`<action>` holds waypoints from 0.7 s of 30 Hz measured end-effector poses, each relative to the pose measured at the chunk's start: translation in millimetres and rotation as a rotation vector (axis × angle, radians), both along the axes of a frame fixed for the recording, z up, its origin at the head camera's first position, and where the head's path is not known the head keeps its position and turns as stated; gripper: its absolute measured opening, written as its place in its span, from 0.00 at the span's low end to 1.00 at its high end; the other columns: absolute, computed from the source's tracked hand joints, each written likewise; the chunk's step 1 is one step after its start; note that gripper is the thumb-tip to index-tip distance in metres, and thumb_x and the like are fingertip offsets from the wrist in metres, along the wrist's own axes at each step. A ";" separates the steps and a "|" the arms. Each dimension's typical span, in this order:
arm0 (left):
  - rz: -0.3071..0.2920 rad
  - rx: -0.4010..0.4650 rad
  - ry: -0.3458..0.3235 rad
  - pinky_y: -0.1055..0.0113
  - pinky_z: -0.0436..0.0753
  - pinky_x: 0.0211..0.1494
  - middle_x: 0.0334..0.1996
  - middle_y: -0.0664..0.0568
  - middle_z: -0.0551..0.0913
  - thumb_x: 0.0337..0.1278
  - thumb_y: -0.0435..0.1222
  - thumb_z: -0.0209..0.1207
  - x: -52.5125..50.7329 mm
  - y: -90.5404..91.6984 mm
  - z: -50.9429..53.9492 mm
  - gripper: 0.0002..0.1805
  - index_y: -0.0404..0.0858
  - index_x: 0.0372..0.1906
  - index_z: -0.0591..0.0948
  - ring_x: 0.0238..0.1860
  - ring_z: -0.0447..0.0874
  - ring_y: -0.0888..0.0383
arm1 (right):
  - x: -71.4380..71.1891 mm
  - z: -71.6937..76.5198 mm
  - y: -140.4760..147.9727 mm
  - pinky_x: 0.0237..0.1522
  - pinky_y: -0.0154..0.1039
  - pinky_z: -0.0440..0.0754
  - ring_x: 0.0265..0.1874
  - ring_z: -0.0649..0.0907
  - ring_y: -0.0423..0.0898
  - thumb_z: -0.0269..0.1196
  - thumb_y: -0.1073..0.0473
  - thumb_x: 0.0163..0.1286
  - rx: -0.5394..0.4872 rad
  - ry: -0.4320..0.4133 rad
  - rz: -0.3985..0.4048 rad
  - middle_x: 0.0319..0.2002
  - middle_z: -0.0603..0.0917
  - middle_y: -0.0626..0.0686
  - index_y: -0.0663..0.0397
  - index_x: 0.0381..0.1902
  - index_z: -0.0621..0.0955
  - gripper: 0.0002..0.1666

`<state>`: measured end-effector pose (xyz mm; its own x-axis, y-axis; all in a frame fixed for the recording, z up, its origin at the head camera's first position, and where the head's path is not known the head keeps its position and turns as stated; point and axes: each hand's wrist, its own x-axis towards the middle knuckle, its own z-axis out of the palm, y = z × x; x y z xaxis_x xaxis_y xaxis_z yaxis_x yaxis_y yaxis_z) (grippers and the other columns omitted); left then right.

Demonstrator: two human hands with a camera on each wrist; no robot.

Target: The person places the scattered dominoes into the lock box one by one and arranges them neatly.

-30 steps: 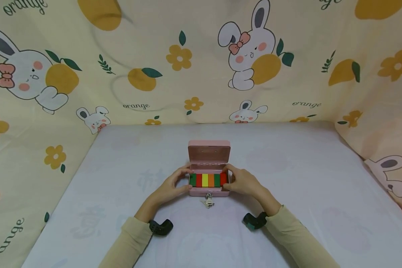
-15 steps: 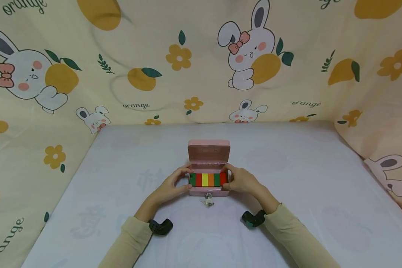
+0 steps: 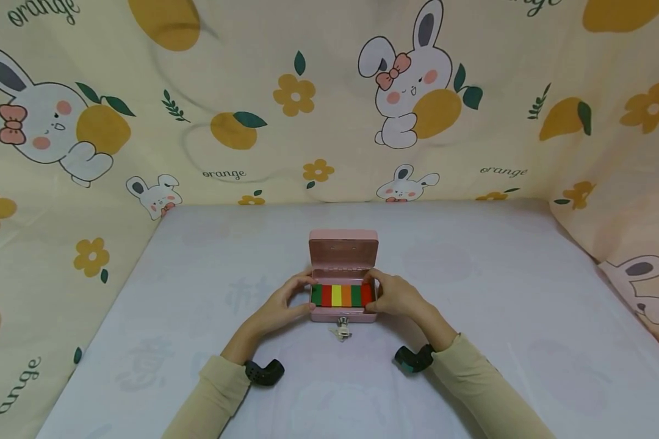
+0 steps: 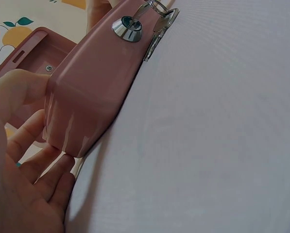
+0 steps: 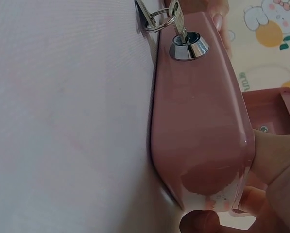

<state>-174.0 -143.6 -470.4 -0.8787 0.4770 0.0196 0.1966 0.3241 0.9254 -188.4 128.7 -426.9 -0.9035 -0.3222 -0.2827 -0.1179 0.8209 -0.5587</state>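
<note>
A small pink metal cash box (image 3: 343, 314) stands on the table with its lid (image 3: 343, 251) raised. Inside lies a row of coloured blocks (image 3: 337, 296), green, red, yellow and orange among them. My left hand (image 3: 277, 308) grips the box's left end, its thumb over the rim and its fingers against the end wall in the left wrist view. At the other end, my right hand (image 3: 401, 297) has thumb and index finger inside the rim, pinching the red block (image 3: 367, 295) that ends the row. The right wrist view hides the blocks behind the front wall.
A key sits in the front lock (image 4: 127, 29), with a second key (image 4: 159, 34) hanging from its ring. White cloth (image 3: 472, 262) covers the table, and a rabbit-and-orange printed curtain (image 3: 329, 140) rises behind it. Dark cameras (image 3: 265, 372) are strapped at both wrists.
My right wrist has shifted slightly inward. The box, the block row and my left hand show hardly any movement.
</note>
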 end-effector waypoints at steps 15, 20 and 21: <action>0.006 -0.014 0.002 0.43 0.55 0.79 0.77 0.47 0.56 0.60 0.36 0.62 0.4 1.5 0.1 0.23 0.42 0.60 0.71 0.76 0.56 0.43 | 0.7 2.3 -1.3 0.28 0.34 0.69 0.30 0.75 0.47 0.72 0.55 0.52 0.039 0.003 0.005 0.29 0.79 0.54 0.48 0.53 0.75 0.30; -0.017 0.010 0.002 0.43 0.55 0.79 0.77 0.47 0.55 0.59 0.36 0.62 -1.8 3.8 -1.3 0.25 0.41 0.61 0.71 0.76 0.57 0.43 | 0.5 -1.1 3.8 0.29 0.34 0.69 0.31 0.75 0.46 0.72 0.55 0.53 0.007 0.008 -0.007 0.31 0.79 0.54 0.49 0.56 0.75 0.32; -0.020 0.016 0.002 0.43 0.56 0.79 0.77 0.47 0.55 0.59 0.36 0.62 -2.2 3.7 -2.0 0.25 0.40 0.61 0.70 0.75 0.58 0.43 | 0.6 -2.4 5.1 0.28 0.34 0.68 0.30 0.74 0.46 0.71 0.55 0.54 -0.005 0.019 0.003 0.30 0.78 0.54 0.50 0.56 0.75 0.31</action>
